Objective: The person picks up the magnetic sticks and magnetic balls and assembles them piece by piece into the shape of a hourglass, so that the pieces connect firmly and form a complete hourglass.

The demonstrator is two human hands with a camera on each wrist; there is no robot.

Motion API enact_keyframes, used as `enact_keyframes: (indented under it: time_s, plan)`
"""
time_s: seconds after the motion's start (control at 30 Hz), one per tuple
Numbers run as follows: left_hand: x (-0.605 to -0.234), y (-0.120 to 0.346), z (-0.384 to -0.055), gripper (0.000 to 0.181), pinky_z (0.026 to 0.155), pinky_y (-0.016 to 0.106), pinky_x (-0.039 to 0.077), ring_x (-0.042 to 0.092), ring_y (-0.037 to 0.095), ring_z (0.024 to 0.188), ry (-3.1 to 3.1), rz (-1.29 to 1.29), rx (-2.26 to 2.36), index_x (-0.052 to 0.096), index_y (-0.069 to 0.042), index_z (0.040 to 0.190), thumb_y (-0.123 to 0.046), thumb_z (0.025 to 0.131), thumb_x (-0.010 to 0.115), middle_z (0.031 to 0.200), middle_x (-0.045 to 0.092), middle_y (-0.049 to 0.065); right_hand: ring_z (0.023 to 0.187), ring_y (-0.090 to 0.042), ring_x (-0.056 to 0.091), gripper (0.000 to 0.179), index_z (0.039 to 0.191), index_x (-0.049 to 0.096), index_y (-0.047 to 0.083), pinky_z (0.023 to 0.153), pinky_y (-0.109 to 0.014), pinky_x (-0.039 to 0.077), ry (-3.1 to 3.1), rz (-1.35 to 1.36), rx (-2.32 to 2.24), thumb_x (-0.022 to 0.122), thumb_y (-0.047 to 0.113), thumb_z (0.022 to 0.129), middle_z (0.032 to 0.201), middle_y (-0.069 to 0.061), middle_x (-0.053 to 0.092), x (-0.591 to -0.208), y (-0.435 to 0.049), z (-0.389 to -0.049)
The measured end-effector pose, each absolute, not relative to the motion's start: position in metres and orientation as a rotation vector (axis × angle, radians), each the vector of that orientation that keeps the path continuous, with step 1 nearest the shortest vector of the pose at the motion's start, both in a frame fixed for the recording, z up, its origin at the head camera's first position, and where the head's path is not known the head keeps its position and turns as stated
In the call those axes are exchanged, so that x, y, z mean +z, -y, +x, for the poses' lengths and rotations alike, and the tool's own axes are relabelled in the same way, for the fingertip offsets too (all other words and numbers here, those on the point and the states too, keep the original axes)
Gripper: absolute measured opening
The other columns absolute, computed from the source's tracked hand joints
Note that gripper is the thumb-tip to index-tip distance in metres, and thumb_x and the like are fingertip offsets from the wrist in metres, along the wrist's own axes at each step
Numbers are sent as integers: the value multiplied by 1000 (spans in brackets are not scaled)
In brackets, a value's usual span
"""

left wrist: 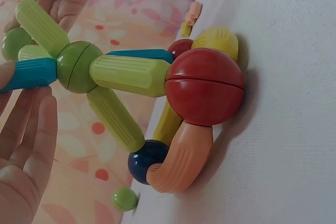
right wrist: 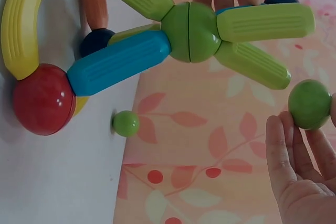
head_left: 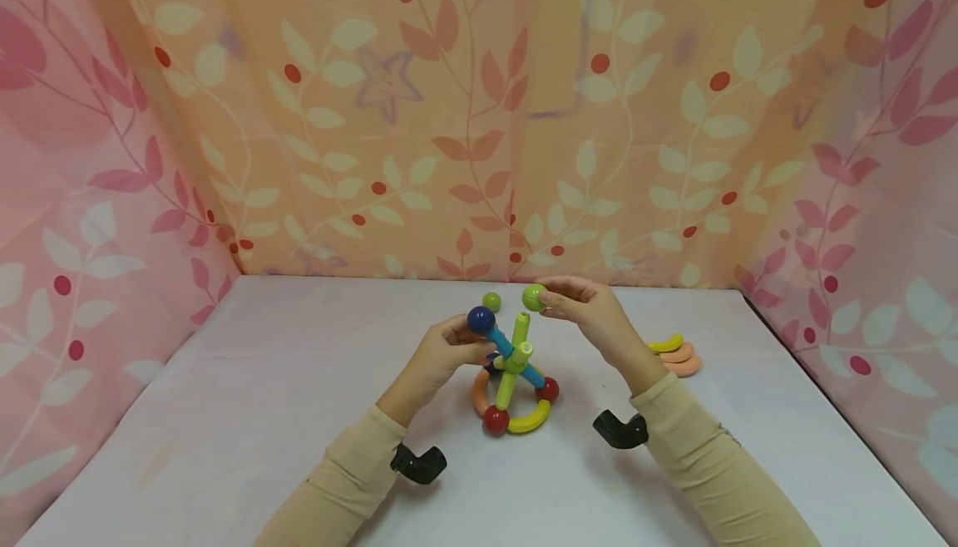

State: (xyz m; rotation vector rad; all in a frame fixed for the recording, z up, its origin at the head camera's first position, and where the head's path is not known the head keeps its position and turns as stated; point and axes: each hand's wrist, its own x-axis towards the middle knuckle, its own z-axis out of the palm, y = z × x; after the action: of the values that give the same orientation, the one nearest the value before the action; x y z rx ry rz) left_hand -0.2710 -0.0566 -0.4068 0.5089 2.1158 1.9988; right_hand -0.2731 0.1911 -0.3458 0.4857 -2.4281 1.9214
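A stick-and-ball structure stands on the table, with a green ball (left wrist: 80, 66) at its centre and green and blue rods branching out. Its base joins red balls (head_left: 496, 421), a dark blue ball (left wrist: 147, 160) and curved yellow (head_left: 530, 418) and orange (left wrist: 184, 158) pieces in a ring. My left hand (head_left: 440, 357) pinches the upper blue rod (left wrist: 34, 73), just below the dark blue ball (head_left: 481, 320) on its end. With its fingertips my right hand (head_left: 591, 314) holds a loose green ball (right wrist: 310, 104), close to the ends of the upper green rods (right wrist: 266, 22) but apart from them.
Another green ball (head_left: 491, 302) lies on the table behind the structure. To the right, partly behind my right forearm, are a yellow curved piece (head_left: 666, 344) and orange curved pieces (head_left: 684, 364). Floral cloth (head_left: 479, 115) hangs around the white table (head_left: 262, 364).
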Motion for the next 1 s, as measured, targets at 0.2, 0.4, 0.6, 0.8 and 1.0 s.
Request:
enact_keyframes:
  time_s: [0.2,0.4,0.6,0.8,1.0]
  plan:
    - [-407,57,-271,34,88,32,59,68,33,101,-2103,514,2007,64,0,122,-12,91,71,100,73,1,102,-9,69,39,127,64,5,99,-37,54,2485,532,1868,67,29,96,113,1,73,-348,-187,-272]
    - [-406,57,-270,33,87,32,59,68,36,102,-2102,533,2016,63,1,122,-11,92,70,101,73,1,104,-7,68,43,133,61,7,99,-36,54,2510,550,1867,66,29,96,124,-8,68,-345,-194,-272]
    - [-407,55,-271,33,87,32,59,68,33,101,-2091,550,2011,64,0,122,-11,92,70,101,72,0,105,2,64,56,137,56,3,96,-22,54,2473,300,1834,67,37,95,128,-1,64,-350,-245,-284]
    - [-406,56,-270,32,87,32,59,65,41,106,-2102,534,2008,64,0,121,-10,92,70,99,72,-2,129,-20,59,79,142,52,14,121,-54,26,2669,-96,1681,63,67,84,148,-8,51,-368,-310,-293]
    - [-404,56,-268,32,89,34,59,67,34,102,-2107,544,2004,63,1,122,-11,93,69,99,72,-1,111,-12,66,81,139,56,5,117,-54,32,2722,-278,1531,63,66,86,134,-10,63,-390,-357,-292]
